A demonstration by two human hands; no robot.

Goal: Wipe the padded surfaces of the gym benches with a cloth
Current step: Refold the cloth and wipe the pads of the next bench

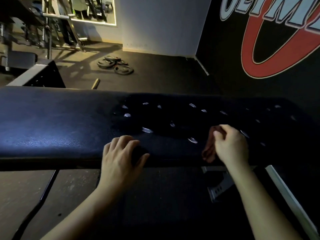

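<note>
Since your right hand (230,148) pinches the reddish-brown cloth (208,151) bunched on the near edge of the bench pad (52,122), a wipe seems ready. Your left hand (119,155) braces nearby, fingers curled; whether it holds anything, I cannot tell.

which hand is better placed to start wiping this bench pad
Right: the right hand grips the brown cloth on the bench pad; the left hand rests on the pad, away from it.

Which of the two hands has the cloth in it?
The right hand: it pinches the reddish-brown cloth on the bench pad. The left hand rests on the pad's near edge, no cloth visible.
</note>
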